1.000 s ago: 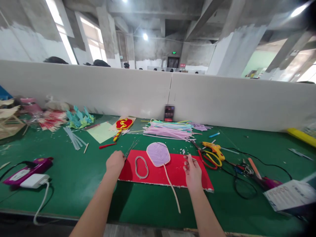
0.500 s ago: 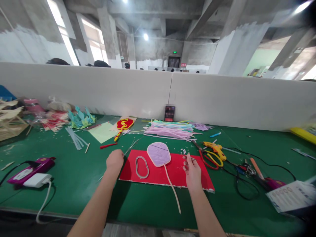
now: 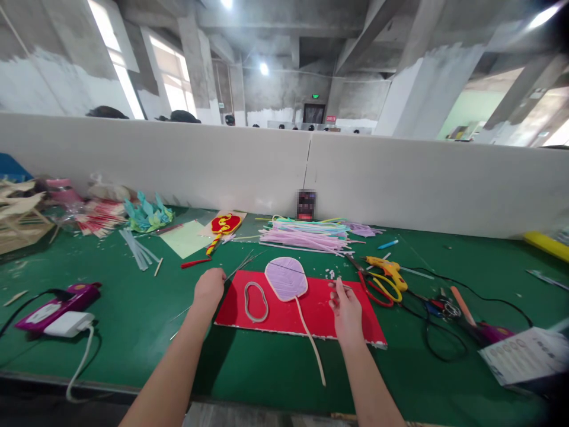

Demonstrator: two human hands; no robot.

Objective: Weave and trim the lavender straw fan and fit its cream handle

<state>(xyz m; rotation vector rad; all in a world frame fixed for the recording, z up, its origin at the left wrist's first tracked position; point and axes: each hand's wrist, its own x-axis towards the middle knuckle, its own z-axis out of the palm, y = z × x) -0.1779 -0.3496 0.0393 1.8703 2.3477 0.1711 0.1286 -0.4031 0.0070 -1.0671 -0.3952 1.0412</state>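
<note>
- Green table (image 3: 262,379): nothing on it has really moved in the last second, just a small shift of view. The action's all in the hands.
- Red board (image 3: 320,314): flat on the table, same spot. Clock directions below are from its middle.
- Purple fan (image 3: 284,281): lying untouched, head at 12 o'clock, pale stem running off toward 5.
- Left hand (image 3: 210,289): just past the board's edge around 10 o'clock, fingers closed round a wire bundle. Looks like it tipped flatter since a second ago.
- Right hand (image 3: 347,305): over the board at 3 o'clock, thumb and fingers pinched on what looks like a dark wire.
- Grey loop (image 3: 258,320): at 9 o'clock on the board, left alone.
- Wire bundle (image 3: 240,266): tips toward 11; loose ends now poke out past the forearm toward 8, barely visible earlier.
- Dark wire (image 3: 288,268): now crosses lower over the fan's head; can't tell if it touches. I'd say wire's the focus, and nothing's visibly attached yet.
</note>
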